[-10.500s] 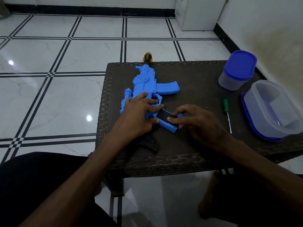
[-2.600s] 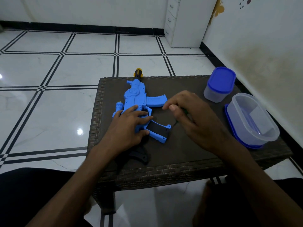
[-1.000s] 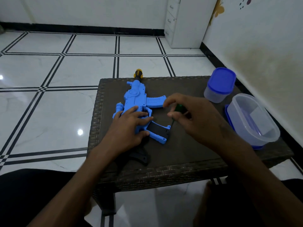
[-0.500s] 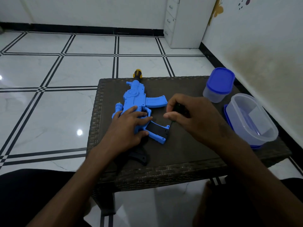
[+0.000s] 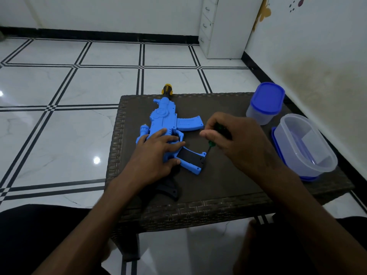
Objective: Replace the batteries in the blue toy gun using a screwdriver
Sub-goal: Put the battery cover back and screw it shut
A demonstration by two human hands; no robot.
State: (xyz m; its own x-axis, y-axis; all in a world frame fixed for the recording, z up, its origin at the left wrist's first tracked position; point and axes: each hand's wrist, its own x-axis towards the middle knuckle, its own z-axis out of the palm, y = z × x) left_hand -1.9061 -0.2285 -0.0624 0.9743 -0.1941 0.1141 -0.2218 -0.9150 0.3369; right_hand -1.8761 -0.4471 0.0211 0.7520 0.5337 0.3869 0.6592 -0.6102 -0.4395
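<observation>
The blue toy gun [image 5: 165, 118] lies flat on the dark woven table [image 5: 218, 185], its yellow-and-black muzzle over the far edge. A black battery cover [image 5: 189, 155] sits in its blue grip. My left hand [image 5: 156, 153] presses flat on the gun's body, fingers spread, thumb against the grip's near side. My right hand [image 5: 234, 141] grips the green-handled screwdriver [image 5: 213, 140] nearly upright; the thin shaft points down at the right end of the battery cover. The tip itself is too small to make out.
A small tub with a blue lid [image 5: 265, 103] stands at the table's far right. A clear open container [image 5: 306, 143] rests on its blue lid near the right edge, close to the wall. The gun's black stock [image 5: 168, 188] lies toward the front edge. A white cabinet [image 5: 224, 26] stands behind.
My right hand has turned a little around the screwdriver handle, thumb and fingers shifted, with the shaft staying at the battery cover. My left hand and the gun have stayed put.
</observation>
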